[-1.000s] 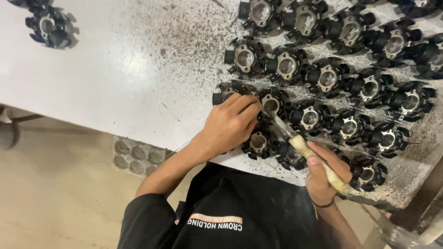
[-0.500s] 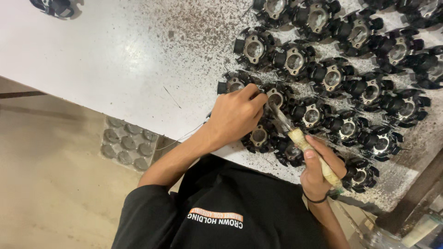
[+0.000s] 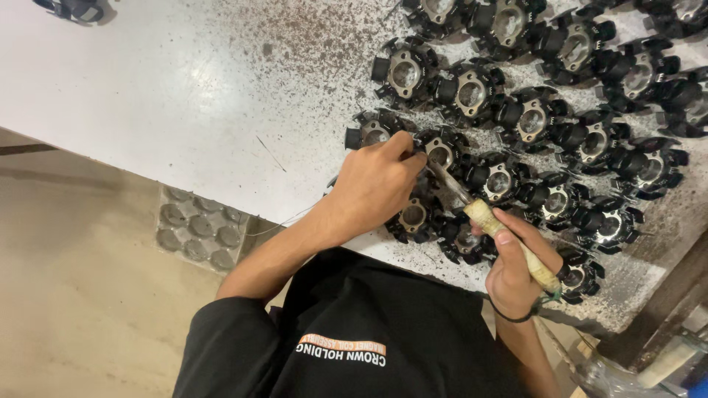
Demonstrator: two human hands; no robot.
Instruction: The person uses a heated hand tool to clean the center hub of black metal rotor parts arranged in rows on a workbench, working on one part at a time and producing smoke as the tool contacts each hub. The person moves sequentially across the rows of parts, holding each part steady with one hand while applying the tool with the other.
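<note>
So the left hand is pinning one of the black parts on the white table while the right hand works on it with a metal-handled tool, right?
Not quite: the head view shows the tool in the right hand has a pale wooden handle, not metal. The left hand does pin a black part on the white table.

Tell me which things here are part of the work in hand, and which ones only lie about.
In use:
left hand on a black round part
right hand gripping a wooden-handled tool
white table

Lying about:
rows of like black parts
lone black part at the far corner
grey dimpled tray on the floor
</note>
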